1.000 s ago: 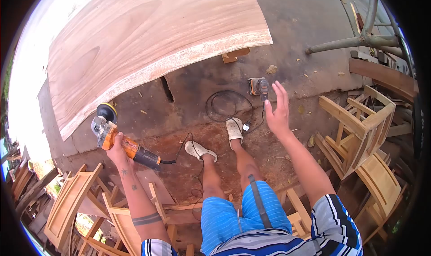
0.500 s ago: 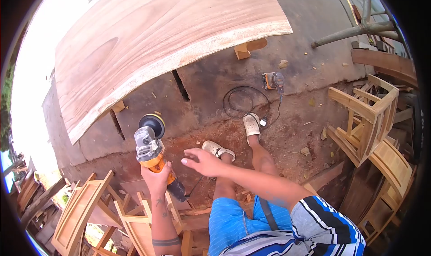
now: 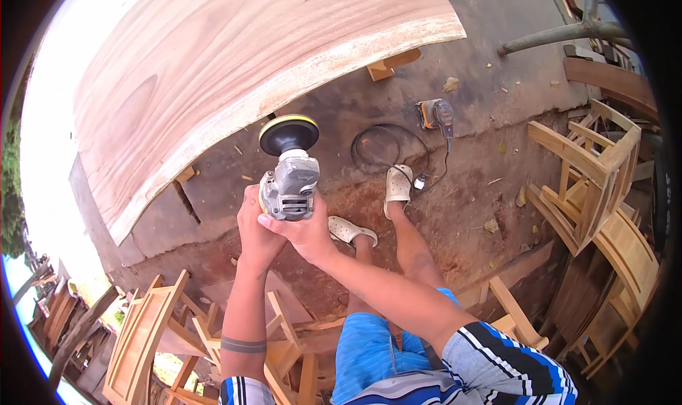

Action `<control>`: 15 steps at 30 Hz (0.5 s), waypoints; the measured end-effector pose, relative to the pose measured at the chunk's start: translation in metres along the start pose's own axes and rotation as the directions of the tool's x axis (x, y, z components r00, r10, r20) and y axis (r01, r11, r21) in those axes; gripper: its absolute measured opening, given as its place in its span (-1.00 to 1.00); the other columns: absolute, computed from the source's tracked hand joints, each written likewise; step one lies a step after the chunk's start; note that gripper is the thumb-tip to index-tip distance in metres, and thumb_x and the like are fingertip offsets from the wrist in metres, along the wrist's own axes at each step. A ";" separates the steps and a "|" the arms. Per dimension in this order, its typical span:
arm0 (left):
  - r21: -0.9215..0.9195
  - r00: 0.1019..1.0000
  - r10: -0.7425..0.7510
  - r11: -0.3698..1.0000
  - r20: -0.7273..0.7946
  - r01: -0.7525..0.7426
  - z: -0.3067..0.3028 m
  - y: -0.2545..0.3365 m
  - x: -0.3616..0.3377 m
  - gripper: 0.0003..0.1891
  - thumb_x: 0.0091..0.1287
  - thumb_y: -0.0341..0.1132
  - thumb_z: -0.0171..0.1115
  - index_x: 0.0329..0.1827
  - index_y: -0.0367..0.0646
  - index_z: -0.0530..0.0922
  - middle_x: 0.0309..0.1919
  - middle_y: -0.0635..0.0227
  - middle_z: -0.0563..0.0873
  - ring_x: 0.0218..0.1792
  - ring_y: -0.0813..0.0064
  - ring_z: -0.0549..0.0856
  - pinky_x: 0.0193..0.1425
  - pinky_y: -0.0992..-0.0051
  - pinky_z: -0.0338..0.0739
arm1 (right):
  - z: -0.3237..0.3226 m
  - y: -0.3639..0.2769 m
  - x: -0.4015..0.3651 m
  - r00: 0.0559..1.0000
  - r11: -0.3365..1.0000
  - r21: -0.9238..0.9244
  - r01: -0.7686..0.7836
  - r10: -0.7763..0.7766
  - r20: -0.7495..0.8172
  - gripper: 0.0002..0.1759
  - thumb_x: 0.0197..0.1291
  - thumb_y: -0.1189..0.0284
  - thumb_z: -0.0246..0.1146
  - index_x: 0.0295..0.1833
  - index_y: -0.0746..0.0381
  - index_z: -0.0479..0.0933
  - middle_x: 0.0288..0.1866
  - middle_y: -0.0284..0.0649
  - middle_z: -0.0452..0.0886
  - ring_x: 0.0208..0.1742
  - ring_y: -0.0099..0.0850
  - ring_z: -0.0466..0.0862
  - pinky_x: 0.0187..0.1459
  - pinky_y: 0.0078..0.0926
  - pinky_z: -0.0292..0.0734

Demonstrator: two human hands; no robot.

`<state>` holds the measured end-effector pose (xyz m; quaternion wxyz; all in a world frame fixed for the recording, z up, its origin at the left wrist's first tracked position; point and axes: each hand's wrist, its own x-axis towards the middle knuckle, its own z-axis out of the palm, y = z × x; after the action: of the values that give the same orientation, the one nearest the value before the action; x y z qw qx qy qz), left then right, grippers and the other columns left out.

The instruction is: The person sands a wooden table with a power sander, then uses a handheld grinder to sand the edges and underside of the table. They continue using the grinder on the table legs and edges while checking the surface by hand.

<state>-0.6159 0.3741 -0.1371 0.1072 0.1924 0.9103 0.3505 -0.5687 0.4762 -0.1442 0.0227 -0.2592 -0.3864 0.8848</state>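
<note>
1. An orange-and-dark sander [image 3: 436,115] rests on the ground [image 3: 490,82].
2. Its black cord [image 3: 353,149] lies looped beside it.
3. Wooden chairs [image 3: 145,334] crowd the lower left.
4. Wooden furniture [image 3: 566,148] is piled at the right.
5. A dry leaf [image 3: 450,85] lies near the sander.

no readable text, labels, brands or numbers

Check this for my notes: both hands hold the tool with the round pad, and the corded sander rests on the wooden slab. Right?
The head view shows the corded sander on the ground, not the slab; left hand and right hand hold the tool.
</note>
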 end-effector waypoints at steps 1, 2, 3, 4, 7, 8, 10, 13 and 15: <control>-0.015 1.000 0.000 1.000 -0.006 0.000 0.005 -0.003 0.005 -0.47 -0.02 -0.41 0.49 0.09 -0.24 0.56 -0.10 0.09 0.65 -0.14 0.00 0.69 -0.06 0.21 0.59 | -0.003 -0.003 0.007 0.999 0.998 -0.043 0.042 -0.041 0.018 -0.26 0.00 0.43 0.61 0.26 0.29 0.39 0.12 -0.27 0.60 0.12 -0.51 0.61 0.21 -0.47 0.52; -0.026 1.000 0.003 1.000 -0.015 -0.003 0.008 -0.004 0.012 -0.46 -0.02 -0.41 0.49 0.09 -0.24 0.56 -0.10 0.09 0.65 -0.14 0.00 0.69 -0.06 0.22 0.59 | -0.006 -0.005 0.014 0.998 0.998 -0.046 0.049 -0.048 0.030 -0.25 -0.01 0.45 0.60 0.27 0.29 0.39 0.13 -0.26 0.59 0.12 -0.51 0.60 0.21 -0.45 0.51; -0.036 1.000 0.007 0.999 -0.026 -0.008 0.009 -0.004 0.018 -0.45 -0.03 -0.41 0.49 0.10 -0.24 0.56 -0.10 0.09 0.65 -0.14 0.00 0.69 -0.06 0.22 0.59 | -0.008 -0.008 0.020 0.998 0.997 -0.051 0.051 -0.049 0.034 -0.25 -0.02 0.45 0.60 0.28 0.29 0.39 0.13 -0.26 0.59 0.12 -0.51 0.60 0.21 -0.45 0.51; -0.037 0.999 0.031 0.999 -0.032 -0.032 0.012 -0.005 0.023 -0.43 -0.03 -0.41 0.50 0.12 -0.24 0.55 -0.09 0.08 0.65 -0.14 -0.01 0.69 -0.07 0.22 0.59 | -0.010 -0.010 0.025 0.998 0.997 -0.057 0.052 -0.050 0.038 -0.24 -0.03 0.45 0.60 0.28 0.30 0.39 0.13 -0.26 0.59 0.13 -0.51 0.60 0.22 -0.45 0.51; -0.016 0.997 0.017 1.000 -0.070 -0.018 0.019 0.001 0.032 -0.42 -0.03 -0.41 0.50 0.13 -0.24 0.54 -0.10 0.08 0.65 -0.13 -0.01 0.69 -0.07 0.21 0.59 | -0.014 -0.015 0.038 0.995 0.995 -0.050 0.092 -0.090 0.035 -0.21 -0.09 0.34 0.64 0.24 0.30 0.41 0.09 -0.19 0.63 0.09 -0.43 0.65 0.19 -0.40 0.54; -0.031 0.996 0.035 0.999 -0.078 -0.038 0.021 0.003 0.035 -0.43 -0.03 -0.40 0.50 0.12 -0.24 0.54 -0.09 0.09 0.65 -0.13 0.00 0.70 -0.08 0.20 0.60 | -0.017 -0.017 0.040 0.995 0.994 -0.056 0.091 -0.088 0.044 -0.20 -0.10 0.34 0.64 0.25 0.30 0.41 0.09 -0.19 0.63 0.09 -0.43 0.65 0.19 -0.40 0.54; -0.016 0.996 0.016 1.000 -0.092 -0.017 0.026 0.009 0.037 -0.43 -0.02 -0.40 0.50 0.11 -0.24 0.53 -0.08 0.09 0.64 -0.12 0.00 0.69 -0.06 0.20 0.59 | -0.024 -0.022 0.043 0.996 0.995 -0.068 0.071 -0.067 0.065 -0.20 -0.10 0.35 0.64 0.25 0.29 0.41 0.10 -0.21 0.62 0.11 -0.45 0.63 0.20 -0.42 0.53; 0.014 0.994 0.015 1.000 -0.110 -0.014 0.033 0.018 0.041 -0.45 -0.01 -0.39 0.50 0.10 -0.24 0.52 -0.07 0.10 0.64 -0.09 0.00 0.68 -0.04 0.19 0.58 | -0.033 -0.033 0.047 0.995 0.996 -0.082 0.041 -0.034 0.091 -0.20 -0.10 0.37 0.64 0.26 0.30 0.41 0.11 -0.24 0.61 0.13 -0.49 0.61 0.22 -0.45 0.50; 0.026 0.993 0.028 0.999 -0.115 -0.025 0.037 0.025 0.045 -0.45 -0.01 -0.38 0.49 0.10 -0.23 0.52 -0.07 0.09 0.64 -0.08 -0.01 0.68 -0.01 0.19 0.58 | -0.039 -0.039 0.048 0.995 0.995 -0.089 0.047 -0.038 0.094 -0.20 -0.11 0.36 0.64 0.25 0.30 0.42 0.10 -0.24 0.62 0.12 -0.49 0.61 0.21 -0.44 0.50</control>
<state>-0.6375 0.4322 -0.1496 0.0472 0.1853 0.9165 0.3515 -0.5982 0.5409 -0.1607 0.0119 -0.2105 -0.4323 0.8768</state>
